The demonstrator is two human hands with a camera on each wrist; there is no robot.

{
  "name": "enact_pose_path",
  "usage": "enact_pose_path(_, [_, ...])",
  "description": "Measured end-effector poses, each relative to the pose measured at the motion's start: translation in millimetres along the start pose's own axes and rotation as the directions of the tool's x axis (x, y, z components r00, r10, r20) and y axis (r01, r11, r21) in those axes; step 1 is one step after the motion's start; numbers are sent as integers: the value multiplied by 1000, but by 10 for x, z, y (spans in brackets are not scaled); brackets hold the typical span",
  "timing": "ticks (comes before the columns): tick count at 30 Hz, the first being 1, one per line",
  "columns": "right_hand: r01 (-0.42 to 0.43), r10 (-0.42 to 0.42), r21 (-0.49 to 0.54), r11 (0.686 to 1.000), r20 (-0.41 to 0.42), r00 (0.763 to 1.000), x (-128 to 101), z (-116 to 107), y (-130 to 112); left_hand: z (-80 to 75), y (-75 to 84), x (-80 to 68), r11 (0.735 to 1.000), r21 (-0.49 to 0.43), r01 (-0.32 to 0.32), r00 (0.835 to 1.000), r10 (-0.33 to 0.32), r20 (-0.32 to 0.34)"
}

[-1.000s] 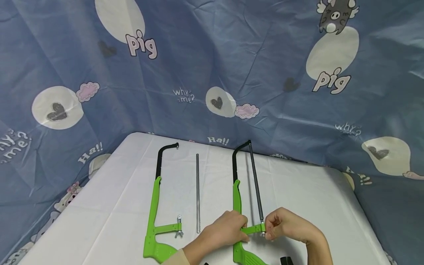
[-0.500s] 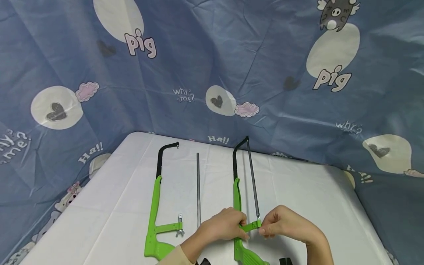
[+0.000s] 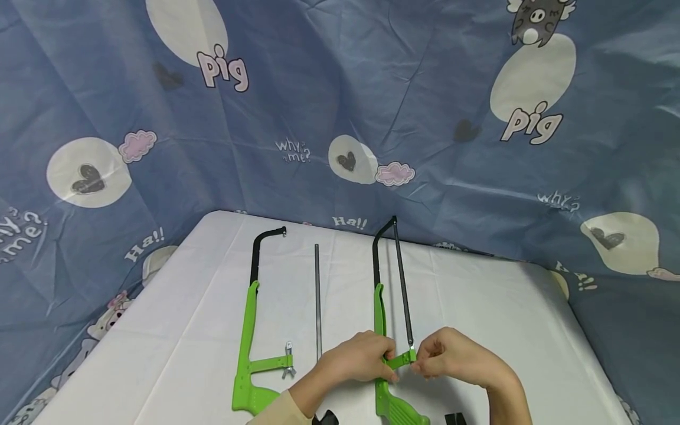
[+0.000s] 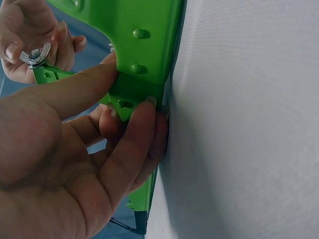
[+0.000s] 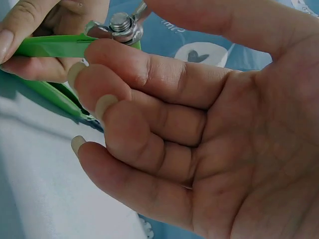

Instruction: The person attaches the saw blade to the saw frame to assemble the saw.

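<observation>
Two green hacksaw frames lie on a white table (image 3: 504, 319). The right frame (image 3: 378, 307) carries a dark blade (image 3: 402, 289) running from its black far tip to the short green arm (image 3: 402, 359). My left hand (image 3: 386, 361) grips that arm where it joins the handle, fingers curled round the green plastic (image 4: 144, 45). My right hand (image 3: 419, 361) pinches the metal wing nut (image 5: 122, 25) at the arm's end, between thumb and forefinger. The same wing nut (image 4: 35, 55) shows in the left wrist view.
The left hacksaw frame (image 3: 247, 354) has no blade and its own wing nut (image 3: 288, 361). A loose blade (image 3: 317, 307) lies between the two frames. A blue printed cloth (image 3: 340, 106) hangs behind and around the table. Dark objects (image 3: 454, 419) sit at the near edge.
The right frame has turned slightly, its blade's near end shifting left and its far tip rising. Both hands moved a little left with it, keeping their holds.
</observation>
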State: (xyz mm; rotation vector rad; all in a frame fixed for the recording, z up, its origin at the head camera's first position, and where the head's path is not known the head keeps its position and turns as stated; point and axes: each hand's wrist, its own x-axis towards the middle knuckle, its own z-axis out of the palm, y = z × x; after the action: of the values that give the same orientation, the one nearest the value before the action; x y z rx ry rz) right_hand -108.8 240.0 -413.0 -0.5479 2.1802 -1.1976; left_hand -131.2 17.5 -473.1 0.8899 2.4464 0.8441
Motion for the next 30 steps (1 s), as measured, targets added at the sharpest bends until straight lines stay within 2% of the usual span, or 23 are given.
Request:
enact_pose_path(5, [14, -15, 41, 999, 38, 999, 4, -27, 28, -12, 28, -12, 999, 32, 10, 1000, -10, -6])
enact_pose_path(11, [58, -62, 62, 996, 78, 995, 12, -59, 89, -40, 39, -19, 1000, 24, 11, 1000, -11, -9])
enact_pose_path(18, [104, -107, 49, 993, 60, 992, 44, -56, 122, -38, 21, -6, 1000, 15, 18, 1000, -19, 5])
enact_pose_path(24, [92, -93, 22, 995, 19, 995, 66, -9, 106, -44, 30, -16, 1000, 20, 21, 1000, -21, 15])
enact_pose_path(30, [95, -102, 89, 991, 72, 992, 101, 0, 150, -33, 24, -20, 1000, 10, 25, 1000, -25, 13])
